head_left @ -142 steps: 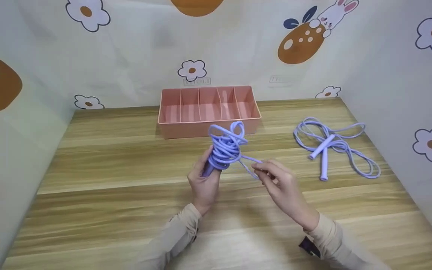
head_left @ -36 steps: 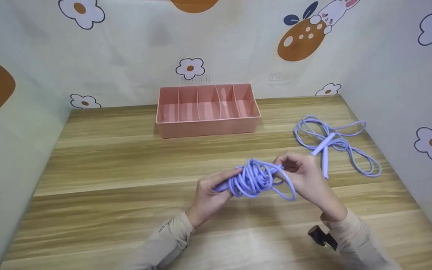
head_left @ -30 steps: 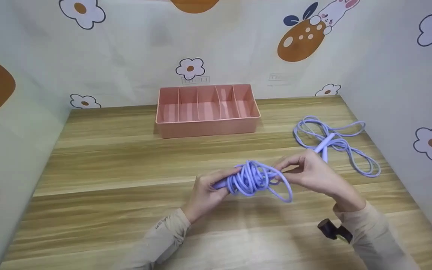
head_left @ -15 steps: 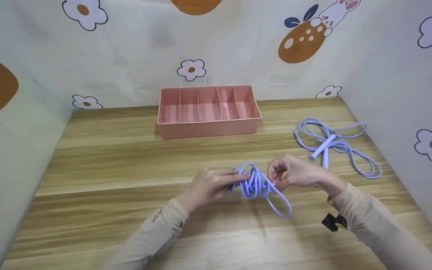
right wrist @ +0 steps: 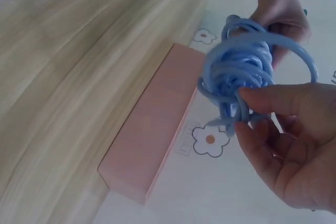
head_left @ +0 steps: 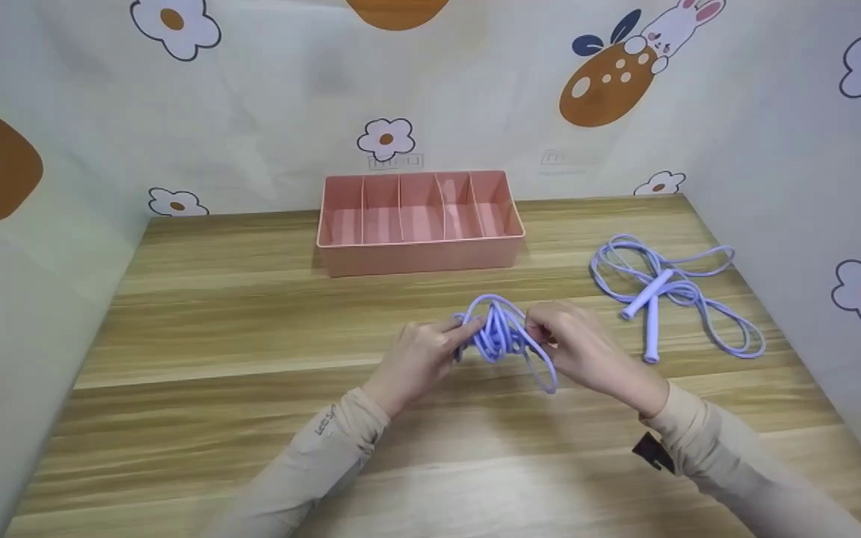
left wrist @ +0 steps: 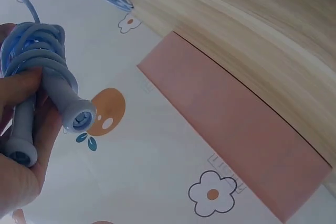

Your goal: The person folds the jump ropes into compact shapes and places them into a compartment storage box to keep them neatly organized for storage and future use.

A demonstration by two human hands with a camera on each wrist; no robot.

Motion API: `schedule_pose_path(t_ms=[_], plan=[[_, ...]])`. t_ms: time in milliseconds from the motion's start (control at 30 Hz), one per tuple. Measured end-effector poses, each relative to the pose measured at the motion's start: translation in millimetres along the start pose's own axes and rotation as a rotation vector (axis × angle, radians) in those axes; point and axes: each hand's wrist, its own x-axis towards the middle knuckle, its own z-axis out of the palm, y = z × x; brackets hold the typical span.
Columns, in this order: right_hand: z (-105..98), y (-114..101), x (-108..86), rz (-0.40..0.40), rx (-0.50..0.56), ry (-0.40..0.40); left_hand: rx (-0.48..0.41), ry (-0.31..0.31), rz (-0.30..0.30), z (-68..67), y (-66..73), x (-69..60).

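A purple-blue jump rope [head_left: 501, 336] is bundled above the table, its cord wound in coils round its two handles. In the left wrist view my left hand [left wrist: 23, 98] grips the two handles [left wrist: 65, 100] side by side, hollow ends outward. My right hand [right wrist: 299, 140] pinches the cord at the far end of the coils between thumb and fingertips, as the right wrist view shows. One loose loop of cord [head_left: 550, 373] hangs below the bundle. In the head view the left hand [head_left: 419, 359] covers the handles and the right fingertips are partly hidden.
Behind the hands stands a pink divided box [head_left: 419, 258] with several compartments, near the patterned back wall. A second jump rope [head_left: 655, 291] lies loosely looped on the wooden table [head_left: 236, 336] at the right, its handles crossed.
Earlier the right hand held a stretch of cord out from the coils; now it is close against the bundle's end. Over the last half second both hands and the rope moved slightly away from the body.
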Motion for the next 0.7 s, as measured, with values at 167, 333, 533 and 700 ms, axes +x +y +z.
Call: schedule_pose_path(t_ms=[167,333,533,700], plan=[[6.8,-0.5,2.1,0.009,-0.011,0.187,-0.018,0.028,-0.074,-1.2,2.7,5.0],[12.3,-1.3,6.1,0.041,-0.019,0.371,-0.034,0.082,-0.171,-0.2,5.1,9.4],[20.4,-0.4,12.5,0.033,-0.033,0.519,-0.046,0.15,-0.284,0.9,4.9,12.4],[26.7,1.6,20.2,0.042,-0.009,0.6,-0.094,0.204,-0.381,5.5,-0.1,15.2]])
